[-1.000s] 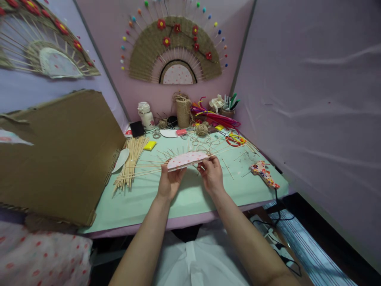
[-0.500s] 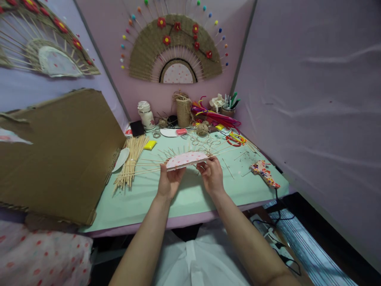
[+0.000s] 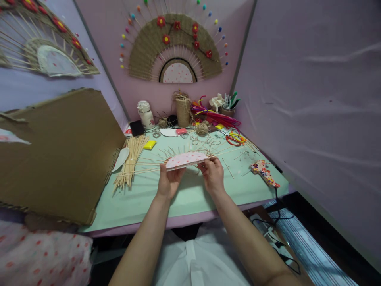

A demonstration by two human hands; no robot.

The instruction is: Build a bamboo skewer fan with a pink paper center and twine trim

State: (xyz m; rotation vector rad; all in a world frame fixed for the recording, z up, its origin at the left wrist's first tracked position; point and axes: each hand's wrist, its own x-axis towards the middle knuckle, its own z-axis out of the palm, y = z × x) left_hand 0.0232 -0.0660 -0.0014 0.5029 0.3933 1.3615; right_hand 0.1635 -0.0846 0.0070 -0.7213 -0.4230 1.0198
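Held in front of me, above the table, is a half-round fan base covered in white cloth with pink dots. Thin wooden sticks fan out from its curved edge, to the far side and both sides. My left hand grips its left end, thumb up along the side and fingers underneath. At the right end, my right hand pinches the corner near the sticks there, with the fingers curled. Part of the fingers of both hands is hidden under the base.
Left on the table lies a bundle of wooden sticks beside a cardboard sheet. A patterned glue gun rests at the right. Scissors, a twine ball, a twine roll and a jar stand or lie behind.
Almost nothing differs. My right hand has shifted very slightly at the right corner of the fan base; my left hand keeps its place.
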